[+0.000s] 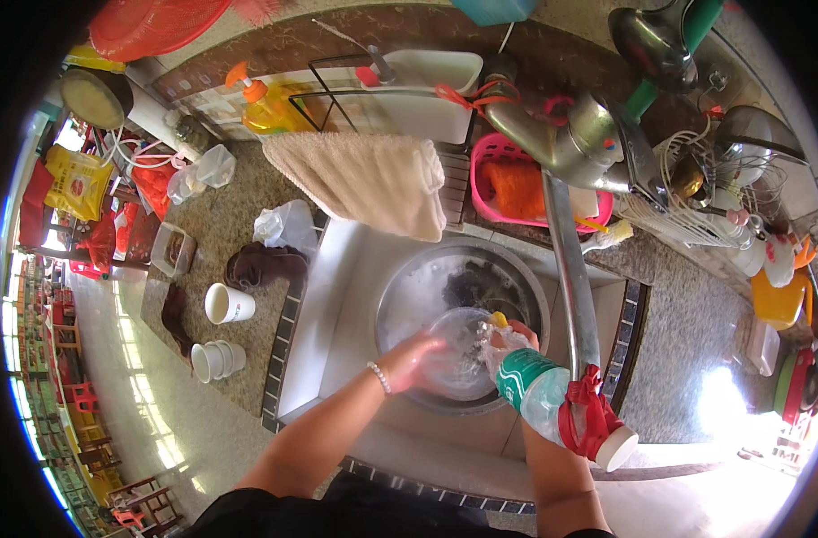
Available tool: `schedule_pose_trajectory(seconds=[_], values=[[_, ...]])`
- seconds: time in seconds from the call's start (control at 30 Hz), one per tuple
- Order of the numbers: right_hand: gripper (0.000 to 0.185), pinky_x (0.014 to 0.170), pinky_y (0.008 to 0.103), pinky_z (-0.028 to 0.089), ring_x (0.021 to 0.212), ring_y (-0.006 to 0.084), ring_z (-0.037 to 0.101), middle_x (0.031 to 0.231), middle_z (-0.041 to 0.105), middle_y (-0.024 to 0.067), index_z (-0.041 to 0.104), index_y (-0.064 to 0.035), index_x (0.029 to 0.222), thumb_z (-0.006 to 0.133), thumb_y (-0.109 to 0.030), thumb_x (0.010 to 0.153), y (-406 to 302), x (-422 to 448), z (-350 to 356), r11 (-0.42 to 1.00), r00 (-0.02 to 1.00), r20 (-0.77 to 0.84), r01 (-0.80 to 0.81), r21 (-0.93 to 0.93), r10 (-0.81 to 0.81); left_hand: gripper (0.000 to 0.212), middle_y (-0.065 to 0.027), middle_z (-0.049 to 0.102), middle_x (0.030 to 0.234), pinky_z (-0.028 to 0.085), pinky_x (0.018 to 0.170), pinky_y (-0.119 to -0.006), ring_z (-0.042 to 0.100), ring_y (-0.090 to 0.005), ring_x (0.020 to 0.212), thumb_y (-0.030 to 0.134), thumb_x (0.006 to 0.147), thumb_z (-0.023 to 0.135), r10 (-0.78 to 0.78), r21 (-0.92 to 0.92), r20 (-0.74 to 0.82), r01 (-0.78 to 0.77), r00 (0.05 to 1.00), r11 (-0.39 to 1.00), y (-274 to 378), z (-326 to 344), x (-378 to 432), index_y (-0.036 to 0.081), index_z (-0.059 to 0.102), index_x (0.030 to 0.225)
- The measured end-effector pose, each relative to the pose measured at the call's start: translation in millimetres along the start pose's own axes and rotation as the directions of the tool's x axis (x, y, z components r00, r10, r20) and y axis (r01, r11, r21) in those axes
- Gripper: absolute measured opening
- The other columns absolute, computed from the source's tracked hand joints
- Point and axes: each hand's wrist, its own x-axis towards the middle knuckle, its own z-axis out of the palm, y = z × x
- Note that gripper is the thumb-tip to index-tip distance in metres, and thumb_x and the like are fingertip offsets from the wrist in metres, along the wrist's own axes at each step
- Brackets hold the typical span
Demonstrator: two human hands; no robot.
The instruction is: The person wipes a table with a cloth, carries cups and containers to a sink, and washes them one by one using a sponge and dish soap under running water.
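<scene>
My left hand [419, 363], blurred and with a beaded bracelet at the wrist, grips the left side of a clear round bowl [459, 383]. The bowl is held over a metal basin [542, 289] of sudsy, dark-bottomed water, standing in a tiled sink [355, 269]. Just right of the bowl, my right hand [523, 334] is mostly hidden behind a cut plastic bottle [537, 390]; a small yellow piece [498, 319] shows by its fingers. Red cloth [587, 417] ties the bottle to the faucet spout [570, 269]. Water splashes around the bottle's open end.
A beige towel [368, 175] hangs over the sink's back edge. White cups [229, 304] and a dark cloth [268, 264] lie on the left counter. Behind the sink are a pink basket [479, 191], a soap pump bottle [268, 107] and a brush [611, 235]. Utensils crowd the right back.
</scene>
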Motion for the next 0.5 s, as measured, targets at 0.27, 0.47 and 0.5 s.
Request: schedule_pose_trajectory(seconds=[0.27, 0.47, 0.5], values=[[0.067, 0.100, 0.0406, 0.040, 0.115, 0.0265, 0.052, 0.130, 0.049, 0.0131, 0.036, -0.0205, 0.141, 0.066, -0.020, 0.081, -18, 30, -25, 1.000, 0.998, 0.051, 0.028, 0.014, -0.029, 0.066, -0.0097, 0.055, 0.120, 0.056, 0.070, -0.052, 0.059, -0.0281, 0.107, 0.010, 0.087, 0.045, 0.002, 0.256, -0.051, 0.011, 0.999, 0.967, 22, 6, -6, 0.028, 0.019, 0.145], [0.067, 0.101, 0.0391, 0.037, 0.118, 0.0271, 0.048, 0.131, 0.046, 0.0138, 0.035, -0.0215, 0.139, 0.064, -0.018, 0.079, -77, 32, 27, 0.965, 0.942, 0.289, 0.219, -0.144, -0.171, 0.062, -0.0113, 0.050, 0.124, 0.056, 0.070, -0.048, 0.059, -0.0242, 0.102, 0.024, 0.087, 0.046, -0.106, 0.411, 0.069, 0.069, 0.992, 0.909, 40, 20, -6, 0.018, 0.023, 0.144], [0.066, 0.100, 0.0391, 0.037, 0.117, 0.0271, 0.049, 0.130, 0.047, 0.0138, 0.036, -0.0211, 0.138, 0.064, -0.018, 0.079, -82, 33, 30, 0.894, 0.916, 0.302, 0.349, -0.281, -0.263, 0.062, -0.0113, 0.050, 0.124, 0.056, 0.070, -0.048, 0.059, -0.0242, 0.102, 0.024, 0.087, 0.046, -0.108, 0.416, 0.075, 0.067, 0.991, 0.907, 41, 22, -5, 0.018, 0.023, 0.144]])
